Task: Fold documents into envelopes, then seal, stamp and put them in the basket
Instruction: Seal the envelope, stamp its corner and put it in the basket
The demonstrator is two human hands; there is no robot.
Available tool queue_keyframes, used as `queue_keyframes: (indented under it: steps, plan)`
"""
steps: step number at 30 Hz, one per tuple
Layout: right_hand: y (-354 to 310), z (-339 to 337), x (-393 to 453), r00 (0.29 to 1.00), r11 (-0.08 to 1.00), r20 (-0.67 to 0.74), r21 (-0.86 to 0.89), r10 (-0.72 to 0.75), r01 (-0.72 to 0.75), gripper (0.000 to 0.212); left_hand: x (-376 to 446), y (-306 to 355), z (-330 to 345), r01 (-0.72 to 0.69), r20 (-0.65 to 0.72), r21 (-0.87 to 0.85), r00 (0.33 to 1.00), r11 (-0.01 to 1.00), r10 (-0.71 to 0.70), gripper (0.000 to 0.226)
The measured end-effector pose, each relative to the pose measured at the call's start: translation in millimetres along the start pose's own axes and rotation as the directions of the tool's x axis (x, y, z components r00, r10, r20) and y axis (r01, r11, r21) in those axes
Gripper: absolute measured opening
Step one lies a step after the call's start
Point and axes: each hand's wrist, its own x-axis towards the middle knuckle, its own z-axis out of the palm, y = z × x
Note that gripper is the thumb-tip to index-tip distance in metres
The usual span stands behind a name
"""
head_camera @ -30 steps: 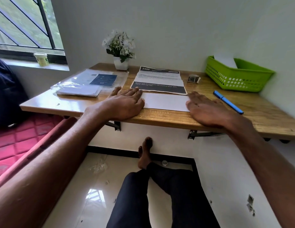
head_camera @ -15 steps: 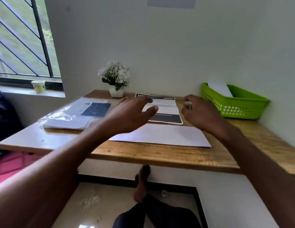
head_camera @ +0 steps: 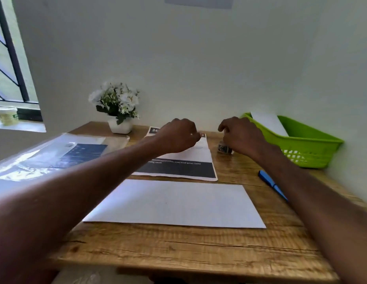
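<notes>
Nearest me, a white envelope (head_camera: pixel 176 203) lay flat on the wooden table (head_camera: pixel 178 251), its long edge running close to the table's front edge, with bare wood showing in front of it and to its right. Neither of my hands touched it; both were stretched well beyond it toward the wall. Just past the envelope lay the printed document (head_camera: pixel 184 167), with a dark band across its near end, a narrow strip of wood between the two sheets. My left hand (head_camera: pixel 176 136) hung over the far part of that document, fingers curled under, and I could not tell whether they pinched the sheet's far edge or held nothing. My right hand (head_camera: pixel 240 134) sat just right of the document, fingers bent down around a small stamp (head_camera: pixel 224 148) standing on the wood; the stamp's lower part showed below my palm, but whether I gripped it I could not tell. A blue pen (head_camera: pixel 271 184) lay on open wood to the right, under my right forearm. To the left lay a plastic sleeve of papers (head_camera: pixel 55 154). Farthest back, a green basket (head_camera: pixel 305 146) held a white sheet against the right wall, and a potted flower (head_camera: pixel 117 107) stood by the back wall.
</notes>
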Motion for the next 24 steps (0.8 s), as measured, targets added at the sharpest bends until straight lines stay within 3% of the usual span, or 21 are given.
queue_keyframes:
  steps: [2,5,10,15,20,24]
  plan:
    - [4.7,-0.5,3.5,0.995,0.997,0.06,-0.022,-0.078,0.08,0.038,0.0,-0.2,12.1,-0.024,-0.002,0.022,1.0,0.999,0.024,0.038]
    - [12.3,2.2,3.6,0.985,0.992,0.125,-0.03,-0.116,0.121,0.027,-6.3,-5.2,20.7,-0.107,-0.013,0.09,0.994,0.99,0.109,0.036]
    - [15.8,4.7,0.1,0.99,0.997,0.116,0.025,-0.082,0.08,0.032,-15.3,-7.2,13.5,-0.106,-0.17,-0.13,0.982,0.986,0.083,0.025]
    - [13.7,7.7,-2.3,0.992,0.999,0.123,0.0,-0.038,0.038,0.03,-16.4,-4.5,16.7,-0.132,-0.158,-0.099,0.981,0.986,0.116,0.027]
    - [7.3,5.5,-3.9,0.999,0.961,0.001,0.272,0.046,-0.045,0.018,-17.1,-1.2,22.3,-0.212,-0.211,-0.248,0.964,0.945,0.16,0.022]
    - [-6.2,0.6,-6.6,0.962,0.735,0.136,0.622,0.238,-0.27,0.015,-16.5,2.0,18.6,-0.24,-0.23,-0.366,0.959,0.899,0.162,0.029]
